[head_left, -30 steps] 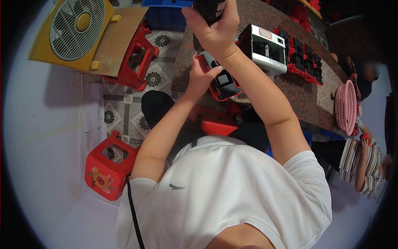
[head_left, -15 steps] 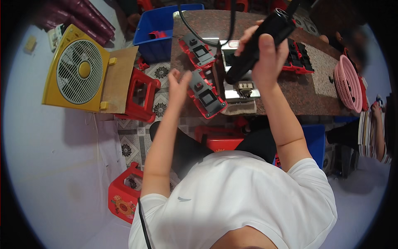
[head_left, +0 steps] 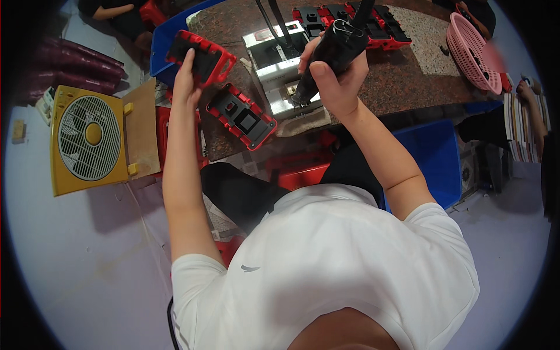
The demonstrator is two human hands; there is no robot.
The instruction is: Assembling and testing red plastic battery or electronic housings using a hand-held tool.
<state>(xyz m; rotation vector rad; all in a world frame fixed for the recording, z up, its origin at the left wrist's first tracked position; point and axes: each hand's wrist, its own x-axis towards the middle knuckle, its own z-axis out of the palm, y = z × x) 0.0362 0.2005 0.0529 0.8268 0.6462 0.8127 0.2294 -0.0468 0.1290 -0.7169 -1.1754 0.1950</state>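
My left hand (head_left: 185, 84) is closed on a red and black plastic housing (head_left: 220, 63), lifted at the table's left edge above the blue bin. My right hand (head_left: 344, 84) wraps round a thick black electric screwdriver (head_left: 333, 49), its lower end pointing down to the near end of a silver screw feeder (head_left: 272, 72). The tool's tip is hard to make out against the feeder. A second red and black housing (head_left: 242, 118) lies at the table's near edge, between my left forearm and the feeder.
Several more red and black housings (head_left: 388, 29) lie at the back of the stone table (head_left: 396, 81). A pink basket (head_left: 466, 52) stands at the right. Blue bins (head_left: 429, 157) flank the table. A yellow fan (head_left: 90, 134) is at the left. Other people sit nearby.
My left hand has moved left and away from me, taking hold of one housing and carrying it off the table toward the blue bin. My right hand has lowered the screwdriver to the feeder.
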